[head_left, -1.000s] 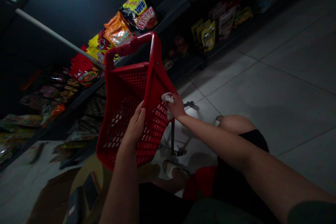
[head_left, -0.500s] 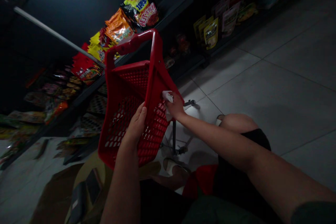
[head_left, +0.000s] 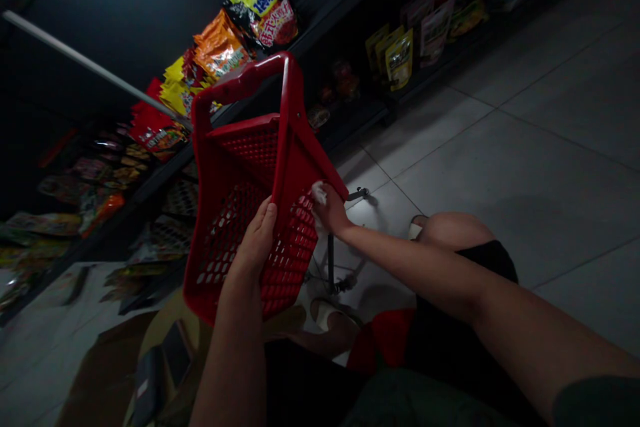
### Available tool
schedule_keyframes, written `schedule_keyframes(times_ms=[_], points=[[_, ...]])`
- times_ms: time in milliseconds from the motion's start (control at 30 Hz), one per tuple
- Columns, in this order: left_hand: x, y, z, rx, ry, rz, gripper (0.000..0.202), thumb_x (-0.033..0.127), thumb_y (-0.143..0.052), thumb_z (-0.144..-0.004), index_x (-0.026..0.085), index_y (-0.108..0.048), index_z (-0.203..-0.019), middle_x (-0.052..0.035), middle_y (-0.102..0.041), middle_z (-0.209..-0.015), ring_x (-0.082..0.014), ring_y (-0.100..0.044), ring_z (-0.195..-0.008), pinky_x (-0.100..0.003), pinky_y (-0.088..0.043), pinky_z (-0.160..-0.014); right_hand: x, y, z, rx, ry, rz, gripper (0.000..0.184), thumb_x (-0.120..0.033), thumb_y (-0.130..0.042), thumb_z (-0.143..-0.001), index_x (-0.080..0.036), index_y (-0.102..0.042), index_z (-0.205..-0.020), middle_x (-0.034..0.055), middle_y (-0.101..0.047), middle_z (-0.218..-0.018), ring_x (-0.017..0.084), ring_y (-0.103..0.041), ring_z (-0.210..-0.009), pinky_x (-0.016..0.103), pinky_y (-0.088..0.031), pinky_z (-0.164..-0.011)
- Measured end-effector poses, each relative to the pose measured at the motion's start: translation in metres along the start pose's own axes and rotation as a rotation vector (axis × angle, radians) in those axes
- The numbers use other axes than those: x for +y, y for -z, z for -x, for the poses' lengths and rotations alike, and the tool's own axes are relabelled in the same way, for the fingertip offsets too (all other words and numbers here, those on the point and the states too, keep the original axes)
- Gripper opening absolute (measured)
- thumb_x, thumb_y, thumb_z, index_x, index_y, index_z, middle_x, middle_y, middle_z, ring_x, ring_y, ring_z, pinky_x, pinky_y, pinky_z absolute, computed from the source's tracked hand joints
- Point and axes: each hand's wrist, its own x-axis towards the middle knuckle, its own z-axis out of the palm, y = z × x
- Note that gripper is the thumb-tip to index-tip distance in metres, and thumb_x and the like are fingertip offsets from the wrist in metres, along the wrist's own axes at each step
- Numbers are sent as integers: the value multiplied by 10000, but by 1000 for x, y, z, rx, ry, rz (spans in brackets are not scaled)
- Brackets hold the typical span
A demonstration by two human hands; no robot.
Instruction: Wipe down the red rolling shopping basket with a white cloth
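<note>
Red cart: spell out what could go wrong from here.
First, the red cart could roll if pushed: its dark leg seems to end in a wheel. Second, the white wipe in the right hand might snag in the holes of the perforated side. Third, should the left hand slip, the cart could swing toward the dark flat objects at lower left.

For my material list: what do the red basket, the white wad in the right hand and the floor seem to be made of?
Red basket: likely moulded plastic, smooth and fairly glossy; it shows soft highlights and regular holes.
White wad: tissue or thin cloth, matt and crumpled; I cannot tell which.
Floor: probably ceramic or stone tiles, smooth, with straight joints.
</note>
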Motion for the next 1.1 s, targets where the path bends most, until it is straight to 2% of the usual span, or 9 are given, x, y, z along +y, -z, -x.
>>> schedule_keyframes(times_ms=[167,233,367,433,500,667,900,967,1100], points=[[-6,1,-2,-17,-36,19,549,569,-435,-956,239,-574,-1372,-58,-606,-1410,-236,-515,-1344,-432,-335,-1201,5,-26,57,-522,241,-2,465,-136,-648,-710,-252,-603,-1158,35,-633,-1205,213,-598,-1100,334,-471,-957],[-7,1,-2,-8,-43,21,542,564,-445,-954,242,-582,-1368,-57,-604,-1413,-238,-511,-1349,-430,-329,-1205,9,-14,38,-410,179,2,422,-129,-617,-714,-225,-611,-1125,43,-647,-1179,216,-599,-1094,341,-466,-967],[-4,0,0,-8,-31,5,535,549,-431,-961,231,-583,-1363,-58,-601,-1419,-234,-501,-1361,-422,-324,-1208,16,14,-31,104,-49,-51,417,-140,-491,-786,-167,-551,-1198,93,-638,-1204,220,-584,-1114,368,-451,-1003],[0,-1,1,-21,-13,-10,541,545,-411,-969,229,-564,-1380,-56,-589,-1432,-227,-497,-1365,-418,-326,-1206,19,10,-37,194,-77,-86,466,-144,-501,-785,-153,-515,-1251,108,-626,-1222,226,-576,-1131,378,-444,-1020],[2,-1,1,-30,-7,-19,536,538,-399,-973,234,-556,-1385,-52,-579,-1443,-220,-492,-1370,-412,-325,-1206,22,-8,-16,126,-47,-100,527,-135,-556,-748,-149,-505,-1273,116,-607,-1256,235,-566,-1153,385,-436,-1036],[2,1,2,-17,-16,-27,524,524,-407,-973,224,-565,-1373,-61,-590,-1431,-223,-504,-1360,-406,-344,-1196,32,-34,37,-331,55,-106,506,-112,-638,-668,-222,-600,-1160,33,-656,-1151,218,-616,-1024,367,-490,-951],[5,0,5,-13,-6,-25,527,521,-407,-977,214,-564,-1376,-62,-573,-1450,-219,-476,-1384,-396,-323,-1209,37,11,-32,153,-167,-101,468,-143,-567,-756,-154,-556,-1224,97,-664,-1130,245,-615,-1044,415,-482,-967],[5,-1,4,-13,-9,-9,518,513,-410,-977,216,-568,-1371,-64,-583,-1439,-223,-485,-1376,-403,-329,-1206,37,-1,-16,59,-115,-85,508,-113,-576,-732,-158,-558,-1238,103,-646,-1192,244,-599,-1103,414,-460,-1009],[1,-3,0,-6,-33,0,512,509,-416,-976,216,-570,-1367,-68,-596,-1424,-227,-504,-1357,-416,-334,-1202,38,-36,55,-366,21,-127,570,-98,-681,-625,-214,-627,-1180,57,-662,-1176,235,-624,-1039,382,-500,-948]])
